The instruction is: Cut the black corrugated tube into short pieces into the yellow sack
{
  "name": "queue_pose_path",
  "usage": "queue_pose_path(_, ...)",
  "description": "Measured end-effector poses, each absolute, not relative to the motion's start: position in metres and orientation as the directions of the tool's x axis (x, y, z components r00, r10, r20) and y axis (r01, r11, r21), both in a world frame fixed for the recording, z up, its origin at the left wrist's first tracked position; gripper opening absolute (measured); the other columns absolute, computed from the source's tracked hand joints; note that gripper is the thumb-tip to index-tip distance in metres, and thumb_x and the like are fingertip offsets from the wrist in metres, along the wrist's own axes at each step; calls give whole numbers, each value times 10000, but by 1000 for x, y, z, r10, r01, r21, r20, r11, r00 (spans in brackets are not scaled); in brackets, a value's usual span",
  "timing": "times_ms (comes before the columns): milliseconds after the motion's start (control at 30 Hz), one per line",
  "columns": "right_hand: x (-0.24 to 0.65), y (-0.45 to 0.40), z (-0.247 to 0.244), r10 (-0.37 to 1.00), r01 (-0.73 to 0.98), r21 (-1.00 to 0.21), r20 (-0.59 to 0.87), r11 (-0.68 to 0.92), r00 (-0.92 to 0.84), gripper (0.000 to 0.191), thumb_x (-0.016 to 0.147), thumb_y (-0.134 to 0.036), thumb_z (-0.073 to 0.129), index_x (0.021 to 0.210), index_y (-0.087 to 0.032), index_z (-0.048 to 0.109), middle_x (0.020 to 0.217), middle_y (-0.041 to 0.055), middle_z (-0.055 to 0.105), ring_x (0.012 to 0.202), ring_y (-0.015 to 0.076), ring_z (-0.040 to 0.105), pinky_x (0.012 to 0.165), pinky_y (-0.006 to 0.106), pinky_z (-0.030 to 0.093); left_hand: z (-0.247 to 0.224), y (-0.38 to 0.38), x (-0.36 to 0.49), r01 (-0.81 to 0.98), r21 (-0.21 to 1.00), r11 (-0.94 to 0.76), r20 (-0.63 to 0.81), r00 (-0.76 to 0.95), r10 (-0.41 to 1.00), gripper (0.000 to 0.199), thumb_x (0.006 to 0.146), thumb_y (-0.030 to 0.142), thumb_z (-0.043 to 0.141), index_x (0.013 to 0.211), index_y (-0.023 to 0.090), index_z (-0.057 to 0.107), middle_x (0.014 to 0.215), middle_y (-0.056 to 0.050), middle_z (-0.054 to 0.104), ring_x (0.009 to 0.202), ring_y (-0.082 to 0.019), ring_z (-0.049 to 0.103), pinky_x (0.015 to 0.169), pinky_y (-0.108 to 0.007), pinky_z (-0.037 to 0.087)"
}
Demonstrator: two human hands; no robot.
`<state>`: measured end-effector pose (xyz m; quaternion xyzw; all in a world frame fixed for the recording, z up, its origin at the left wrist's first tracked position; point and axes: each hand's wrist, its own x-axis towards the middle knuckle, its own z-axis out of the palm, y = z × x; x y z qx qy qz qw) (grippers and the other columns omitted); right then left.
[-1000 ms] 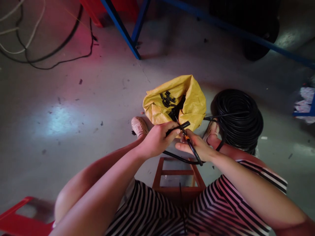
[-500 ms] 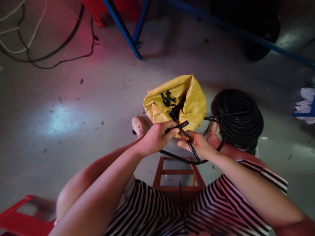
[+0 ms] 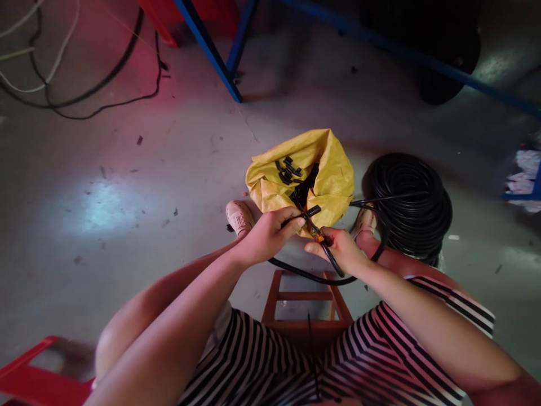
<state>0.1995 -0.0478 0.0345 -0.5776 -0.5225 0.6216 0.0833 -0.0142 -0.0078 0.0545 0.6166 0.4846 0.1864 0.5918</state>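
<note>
My left hand point(image 3: 270, 235) is closed on a black hose point(image 3: 314, 211), whose short ribbed-looking end sticks out to the right past the fingers. In my right hand point(image 3: 344, 249) is a pair of pliers point(image 3: 320, 239) with dark handles and an orange part near the pivot. The plier jaws meet the hose just right of my left fingertips; whether they bite into it I cannot tell. Below both hands stands an open yellow sack point(image 3: 333, 172), with several short black pieces point(image 3: 289, 170) lying on its inner fold. The hose loops under my wrists towards the right.
A large coil of black hose point(image 3: 412, 214) lies on the floor beside my right foot. A wooden stool frame point(image 3: 304, 295) shows between my legs. Blue metal legs point(image 3: 211, 51) stand ahead, loose cables point(image 3: 105, 105) lie far left, and a red stool point(image 3: 46, 375) is at lower left.
My left hand and the hose end have shifted slightly left. The pliers have moved very little and stay against the hose; the sack and coil are as before.
</note>
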Motion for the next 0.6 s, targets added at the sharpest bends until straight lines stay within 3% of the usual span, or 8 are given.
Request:
queue_pose_path(167, 200, -41, 43, 707, 524, -764, -603, -378, -369, 473, 801, -630, 715, 877, -191, 558, 785, -10, 538, 713, 149, 477, 634, 252, 375, 53, -11, -8, 399, 897, 189, -381, 483, 788, 283, 976, 366, 492, 826, 159, 614, 738, -14, 610, 685, -134, 529, 641, -256, 429)
queue_pose_path(600, 198, -47, 26, 732, 604, -714, -614, -355, -296, 566, 781, -751, 646, 741, -192, 561, 634, -6, 520, 602, 147, 443, 559, 260, 317, 46, -9, -14, 371, 904, 212, -377, 459, 804, 246, 983, 297, 491, 787, 171, 570, 674, 12, 545, 578, -98, 448, 537, -219, 383)
